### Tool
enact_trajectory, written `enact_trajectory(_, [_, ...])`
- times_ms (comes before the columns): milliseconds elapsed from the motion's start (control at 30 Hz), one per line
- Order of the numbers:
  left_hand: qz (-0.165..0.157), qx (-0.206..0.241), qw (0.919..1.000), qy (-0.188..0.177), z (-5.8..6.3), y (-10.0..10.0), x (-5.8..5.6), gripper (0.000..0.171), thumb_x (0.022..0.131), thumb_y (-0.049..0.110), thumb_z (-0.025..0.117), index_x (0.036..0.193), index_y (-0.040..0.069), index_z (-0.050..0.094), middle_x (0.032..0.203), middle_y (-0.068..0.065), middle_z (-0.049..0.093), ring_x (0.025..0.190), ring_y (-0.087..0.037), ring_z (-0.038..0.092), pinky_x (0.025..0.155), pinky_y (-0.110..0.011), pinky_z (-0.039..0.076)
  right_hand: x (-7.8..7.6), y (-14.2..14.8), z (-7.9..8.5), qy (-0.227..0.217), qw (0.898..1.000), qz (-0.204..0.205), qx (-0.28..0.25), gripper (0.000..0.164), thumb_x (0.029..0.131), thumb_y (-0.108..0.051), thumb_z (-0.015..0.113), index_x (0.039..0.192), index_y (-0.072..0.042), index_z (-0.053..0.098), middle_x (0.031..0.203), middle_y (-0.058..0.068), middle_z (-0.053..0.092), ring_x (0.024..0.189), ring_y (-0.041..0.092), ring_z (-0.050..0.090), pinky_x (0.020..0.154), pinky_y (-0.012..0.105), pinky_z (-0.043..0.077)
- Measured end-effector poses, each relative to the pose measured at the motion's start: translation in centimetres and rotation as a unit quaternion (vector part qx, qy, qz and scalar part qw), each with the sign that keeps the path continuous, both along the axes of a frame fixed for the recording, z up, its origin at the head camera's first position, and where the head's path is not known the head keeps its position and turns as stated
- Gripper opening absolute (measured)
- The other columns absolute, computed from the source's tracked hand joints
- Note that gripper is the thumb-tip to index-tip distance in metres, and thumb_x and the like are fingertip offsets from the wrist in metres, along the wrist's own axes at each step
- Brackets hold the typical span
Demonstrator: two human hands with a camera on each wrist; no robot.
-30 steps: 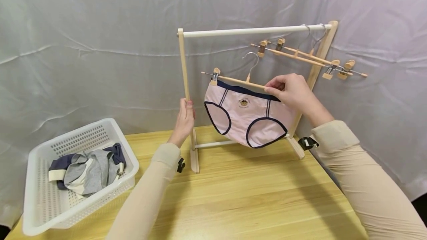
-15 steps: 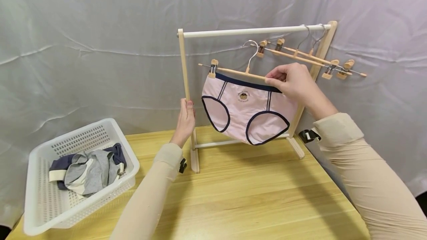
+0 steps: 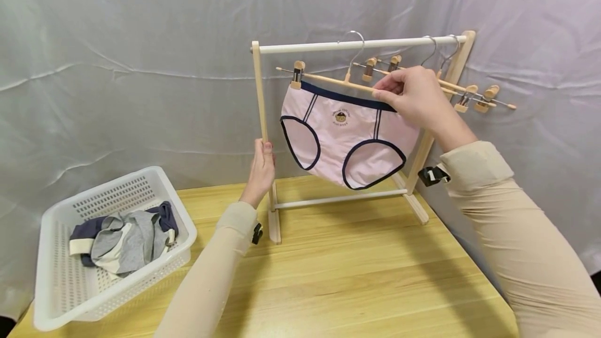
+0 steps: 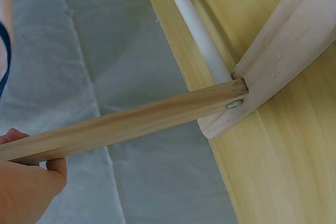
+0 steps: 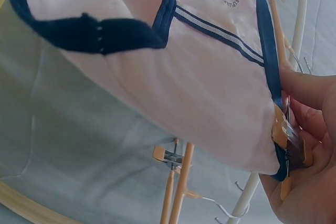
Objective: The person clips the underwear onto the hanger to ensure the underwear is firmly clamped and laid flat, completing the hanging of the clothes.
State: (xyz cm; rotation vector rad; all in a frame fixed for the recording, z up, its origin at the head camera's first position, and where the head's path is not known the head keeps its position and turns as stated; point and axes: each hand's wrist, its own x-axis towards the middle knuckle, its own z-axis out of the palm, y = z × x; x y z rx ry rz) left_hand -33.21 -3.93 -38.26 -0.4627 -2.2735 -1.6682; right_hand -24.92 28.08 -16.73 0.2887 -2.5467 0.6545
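My left hand [image 3: 260,173] grips the left wooden post [image 3: 259,93] of a small clothes rack; in the left wrist view the thumb and fingers wrap that post [image 4: 131,124]. My right hand [image 3: 418,98] holds a clip hanger [image 3: 324,79] near its right end. Pink briefs [image 3: 359,124] with navy trim hang from it, slightly tilted. The left clip [image 3: 298,74] grips the waistband, as does the right clip [image 5: 289,137], which is tucked in my palm. The metal hook [image 3: 362,48] is level with the white rail [image 3: 305,47]; I cannot tell whether they touch.
Two bare clip hangers [image 3: 462,97] hang at the rail's right end, partly behind my right hand. A white basket [image 3: 51,265] with grey and navy garments [image 3: 136,239] stands left on the wooden table [image 3: 357,275]. A grey curtain [image 3: 141,67] backs everything.
My right hand has raised the hanger and briefs, bringing the hook from below the rail up to its height. My left hand stays on the post.
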Motion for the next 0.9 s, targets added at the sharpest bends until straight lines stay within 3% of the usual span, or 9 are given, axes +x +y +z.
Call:
enact_trajectory(167, [-0.001, -0.001, 1.0, -0.002, -0.1, 0.0, 0.0, 0.037, 0.117, 0.048, 0.018, 0.119, 0.015, 0.035, 0.087, -0.003, 0.039, 0.074, -0.022, 0.039, 0.067, -0.034, 0.035, -0.7, -0.2, 0.6, -0.003, 1.0, -0.007, 0.002, 0.024, 0.1, -0.034, 0.078, 0.107, -0.012, 0.083, 0.09, -0.001, 0.081, 0.067, -0.009, 0.059, 0.072, 0.019, 0.041])
enact_trajectory(367, [0.002, 0.001, 1.0, 0.0, -0.1, 0.1, -0.2, 0.037, 0.117, 0.048, 0.019, 0.118, 0.015, 0.035, 0.087, -0.003, 0.04, 0.074, -0.022, 0.039, 0.067, -0.034, 0.035, -1.7, -0.7, 1.1, -0.009, 1.0, -0.004, 0.012, 0.026, 0.101, -0.034, 0.076, 0.11, -0.01, 0.083, 0.098, 0.007, 0.081, 0.07, -0.006, 0.058, 0.07, 0.017, 0.043])
enact_trajectory(667, [0.001, 0.0, 1.0, 0.004, -0.3, 0.5, -0.2, 0.035, 0.118, 0.045, 0.02, 0.117, 0.014, 0.035, 0.088, -0.003, 0.039, 0.08, -0.023, 0.044, 0.069, -0.035, 0.037, -2.8, -2.1, 0.1, -0.015, 0.999, 0.018, 0.023, 0.02, 0.101, -0.025, 0.075, 0.107, -0.008, 0.083, 0.097, 0.011, 0.081, 0.073, -0.001, 0.06, 0.072, 0.018, 0.044])
enact_trajectory(900, [-0.002, 0.006, 1.0, 0.007, -0.3, 0.7, -0.3, 0.041, 0.116, 0.052, 0.019, 0.117, 0.013, 0.034, 0.093, -0.007, 0.041, 0.089, -0.03, 0.051, 0.075, -0.036, 0.039, -3.2, -3.2, -0.6, -0.013, 0.999, 0.033, 0.019, 0.019, 0.1, -0.022, 0.076, 0.106, -0.005, 0.083, 0.096, 0.013, 0.081, 0.072, -0.002, 0.059, 0.071, 0.016, 0.044])
